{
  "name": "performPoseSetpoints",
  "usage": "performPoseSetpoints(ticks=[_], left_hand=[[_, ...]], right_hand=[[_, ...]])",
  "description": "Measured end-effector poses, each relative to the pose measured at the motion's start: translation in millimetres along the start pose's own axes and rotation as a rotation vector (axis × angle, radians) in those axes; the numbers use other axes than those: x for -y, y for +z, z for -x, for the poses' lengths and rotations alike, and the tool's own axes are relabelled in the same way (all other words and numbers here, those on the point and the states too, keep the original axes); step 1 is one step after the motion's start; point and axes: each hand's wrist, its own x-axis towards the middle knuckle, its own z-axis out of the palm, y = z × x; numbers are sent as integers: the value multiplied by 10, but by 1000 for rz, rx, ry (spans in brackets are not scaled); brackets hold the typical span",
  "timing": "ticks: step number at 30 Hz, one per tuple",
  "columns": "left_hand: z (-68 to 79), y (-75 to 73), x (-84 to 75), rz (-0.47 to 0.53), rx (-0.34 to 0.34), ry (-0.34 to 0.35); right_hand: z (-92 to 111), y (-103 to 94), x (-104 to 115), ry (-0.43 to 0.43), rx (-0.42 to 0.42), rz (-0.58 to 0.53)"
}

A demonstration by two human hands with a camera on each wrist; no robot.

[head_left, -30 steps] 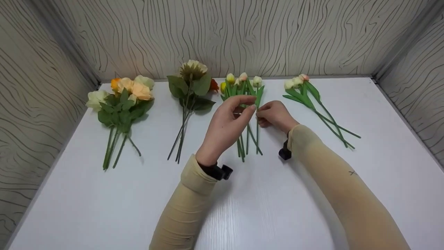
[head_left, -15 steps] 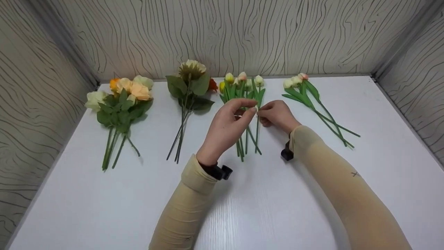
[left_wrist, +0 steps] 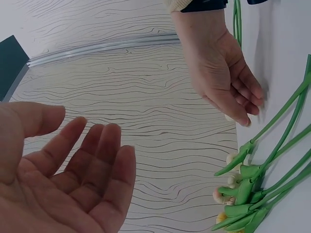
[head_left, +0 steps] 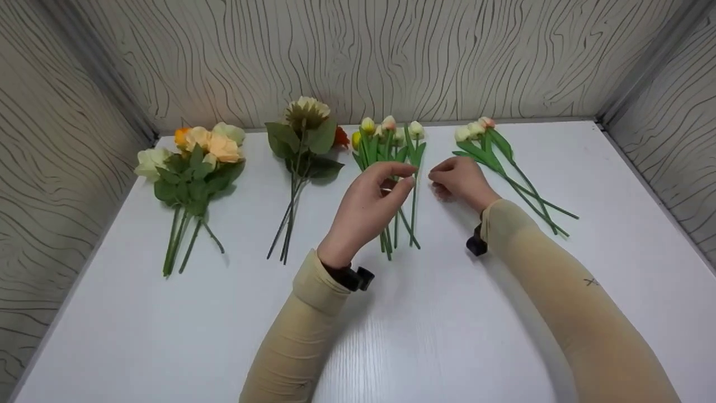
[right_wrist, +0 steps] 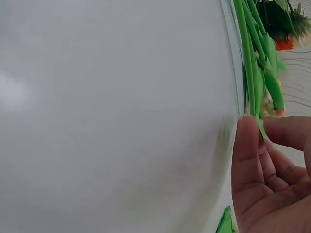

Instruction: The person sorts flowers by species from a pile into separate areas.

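In the head view, my left hand (head_left: 366, 204) hovers over a bunch of tulips (head_left: 416, 131) with yellow, pink and white heads, covering part of their leaves and stems. Its fingers are relaxed, and the left wrist view shows nothing in the palm. Just right of that bunch is my right hand (head_left: 461, 180), its fingers loosely bent and apart from the nearest white tulip's stem. The right wrist view shows a gap between its thumb and forefinger, with green tulip leaves (right_wrist: 260, 87) beyond. A smaller group of white and pink tulips (head_left: 495, 162) lies to its right.
Peach, orange and cream roses (head_left: 193, 168) with green stems lie at the left of the white table (head_left: 196, 336). A cream flower with broad dark leaves (head_left: 305, 134) lies beside them, a red bloom (head_left: 340, 137) behind it. A patterned wall (head_left: 358, 61) stands along the back edge.
My right hand has let go of the white tulip's stem and drawn away to the right. The left hand stays nearly in place over the bunch.
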Motion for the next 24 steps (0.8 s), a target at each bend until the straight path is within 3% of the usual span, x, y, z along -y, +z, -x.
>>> performPoseSetpoints(ticks=[6,10,13,17,24], left_hand=[[12,143,31,-290,118,71],[29,263,65,-509,250,167],[48,329,93,-605,346,213],[55,383,120,-653,400,218],[37,405,124,-657,394,236]], right_hand=[[85,-526,-222,-20,-120,141],[186,-905,-475,-45,-233,324],[276,-1120,-679,-37,-249,426],[366,-1282,-855,-3,-191,480],[397,-1364,-897,19,-154,455]])
